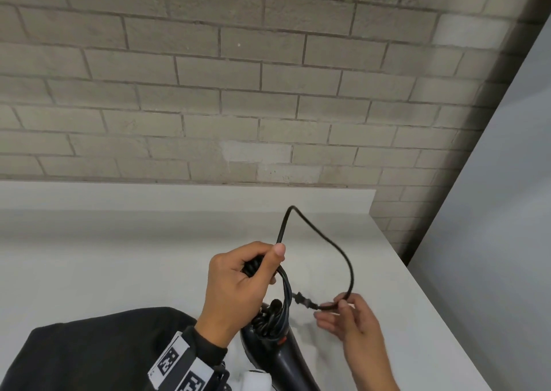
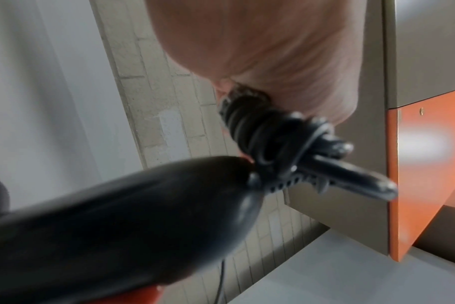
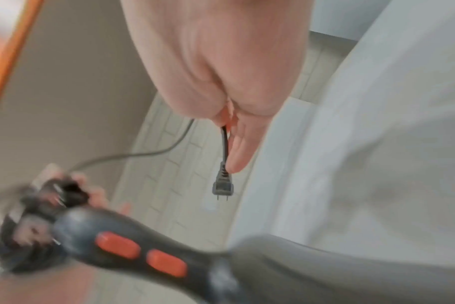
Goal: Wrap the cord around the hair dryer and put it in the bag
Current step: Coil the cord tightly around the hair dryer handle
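Right wrist alone shows plug [image 3: 222, 188] prongs; right hand [image 1: 356, 320] pinches cord [image 1: 334, 241], left hand [image 1: 238, 283] grips coils [image 2: 260, 133].

The person is wearing a loose black long sleeve [image 1: 98, 352] on the left arm, ending in a snug ribbed cuff at the wrist. A broad strap [image 1: 182, 369] is circling that forearm, carrying white square tags printed with blocky black-and-white marker patterns. The bare left hand [image 1: 238, 289] and bare right hand [image 1: 357, 322] are showing no rings or gloves, and the right wrist is showing no sleeve.
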Demonstrator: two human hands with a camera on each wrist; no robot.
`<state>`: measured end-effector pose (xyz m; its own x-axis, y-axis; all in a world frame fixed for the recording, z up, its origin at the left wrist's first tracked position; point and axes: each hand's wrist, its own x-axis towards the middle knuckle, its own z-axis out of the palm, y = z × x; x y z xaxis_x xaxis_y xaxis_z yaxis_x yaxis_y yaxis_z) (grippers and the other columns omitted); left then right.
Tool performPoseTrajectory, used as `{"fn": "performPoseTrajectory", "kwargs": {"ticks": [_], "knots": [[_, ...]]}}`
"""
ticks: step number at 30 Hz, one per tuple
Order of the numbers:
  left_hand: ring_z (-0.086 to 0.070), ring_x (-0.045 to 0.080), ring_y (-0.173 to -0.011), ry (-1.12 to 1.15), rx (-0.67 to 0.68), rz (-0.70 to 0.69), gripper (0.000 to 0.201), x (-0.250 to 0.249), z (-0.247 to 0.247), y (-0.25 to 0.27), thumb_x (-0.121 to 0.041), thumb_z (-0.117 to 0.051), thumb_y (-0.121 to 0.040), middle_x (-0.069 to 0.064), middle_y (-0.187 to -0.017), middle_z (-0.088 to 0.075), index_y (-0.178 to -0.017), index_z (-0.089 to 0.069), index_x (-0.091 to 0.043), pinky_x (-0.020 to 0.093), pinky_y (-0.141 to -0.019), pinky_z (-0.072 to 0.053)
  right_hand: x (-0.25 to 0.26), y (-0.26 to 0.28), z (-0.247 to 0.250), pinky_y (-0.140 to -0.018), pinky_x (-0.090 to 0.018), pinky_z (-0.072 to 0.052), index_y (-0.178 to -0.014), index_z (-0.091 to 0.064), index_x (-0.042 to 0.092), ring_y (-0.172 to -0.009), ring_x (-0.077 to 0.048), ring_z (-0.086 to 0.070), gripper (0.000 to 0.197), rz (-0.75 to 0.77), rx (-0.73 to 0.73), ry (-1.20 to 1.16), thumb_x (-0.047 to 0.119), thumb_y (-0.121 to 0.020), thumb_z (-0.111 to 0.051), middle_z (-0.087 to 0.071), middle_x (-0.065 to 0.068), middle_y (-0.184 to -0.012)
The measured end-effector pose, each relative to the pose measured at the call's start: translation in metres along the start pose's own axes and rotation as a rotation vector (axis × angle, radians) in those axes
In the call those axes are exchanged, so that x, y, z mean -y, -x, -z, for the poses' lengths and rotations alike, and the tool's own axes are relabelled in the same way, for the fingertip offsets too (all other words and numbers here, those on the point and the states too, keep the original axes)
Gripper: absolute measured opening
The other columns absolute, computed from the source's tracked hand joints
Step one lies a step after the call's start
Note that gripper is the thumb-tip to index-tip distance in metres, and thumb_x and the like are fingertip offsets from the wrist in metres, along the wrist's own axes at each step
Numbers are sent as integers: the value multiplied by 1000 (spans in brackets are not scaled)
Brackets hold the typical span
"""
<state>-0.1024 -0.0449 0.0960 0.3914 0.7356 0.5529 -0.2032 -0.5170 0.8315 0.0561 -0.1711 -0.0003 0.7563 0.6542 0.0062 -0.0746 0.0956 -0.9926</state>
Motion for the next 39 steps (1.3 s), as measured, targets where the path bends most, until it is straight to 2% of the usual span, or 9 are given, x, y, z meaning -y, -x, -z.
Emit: {"fn": "performPoseTrajectory", "kwargs": {"ticks": [3,8,11,15,22,25,30,35,39], "knots": [[-67,16,-60,-11,-7,-26,28,0,-7,1,-48,-63,-87,-3,-60,-68,-77,-74,-24,30,-111,-38,36,10,2,-65,-31,-61,-95,-53,-2,-75,-38,-72,20,52,63,-92,2,-103,-35,-70,-21,-84],[-71,14,-70,31,-51,-2,35,-6,-16,4,-58,-60,-86,-7,-69,-73,-79,-75,-26,38,-115,-32,69,24,-11,-62,-32,-58,-95,-52,-2,-67,-34,-68,19,47,197,-229,3,-102,-35,-69,-19,-82],[-71,18,-71,99,-40,64,32,-7,-17,4,-55,-64,-83,-3,-71,-75,-76,-76,-26,37,-110,-37,71,27,-22,-57,-30,-55,-95,-51,-2,-61,-28,-64,17,-27,205,-337,5,-100,-36,-66,-20,-80],[-72,26,-74,207,-17,143,31,-9,-18,5,-49,-68,-81,8,-72,-75,-76,-78,-21,34,-77,-55,73,32,-35,-53,-29,-52,-95,-54,-1,-57,-22,-59,15,-181,257,-517,11,-91,-45,-63,-18,-78],[-70,36,-69,324,24,222,34,-9,-20,9,-43,-74,-77,17,-72,-72,-75,-78,-10,43,-71,-57,75,28,-45,-68,-34,-53,-107,-58,-4,-70,-25,-56,22,-329,307,-565,11,-94,-49,-59,-23,-91],[-69,28,-60,265,11,182,32,-14,-21,11,-44,-76,-75,12,-69,-73,-72,-78,-13,34,-63,-57,77,30,-46,-52,-24,-46,-103,-63,-7,-57,-17,-49,27,-278,284,-380,11,-101,-44,-55,-16,-72],[-52,19,-40,275,-72,208,24,-18,-25,12,-35,-75,-75,16,-63,-67,-70,-78,-12,26,-43,-44,78,36,-46,-62,-28,-55,-104,-64,15,-64,-20,-62,17,41,48,73,5,-90,-65,-68,-10,-88],[-57,12,-49,208,-102,186,22,-15,-26,14,-39,-72,-77,2,-61,-69,-69,-79,-19,21,-52,-46,93,64,-47,-74,-18,-54,-92,-66,16,-83,-12,-71,33,261,177,100,-15,-89,-54,-73,-1,-87],[-67,19,-60,148,-113,154,17,-16,-26,15,-35,-73,-79,3,-65,-72,-70,-79,-22,26,-60,-54,95,73,-47,-83,-17,-52,-103,-67,31,-102,-16,-69,32,359,289,124,9,-80,-62,-72,1,-104]]}}
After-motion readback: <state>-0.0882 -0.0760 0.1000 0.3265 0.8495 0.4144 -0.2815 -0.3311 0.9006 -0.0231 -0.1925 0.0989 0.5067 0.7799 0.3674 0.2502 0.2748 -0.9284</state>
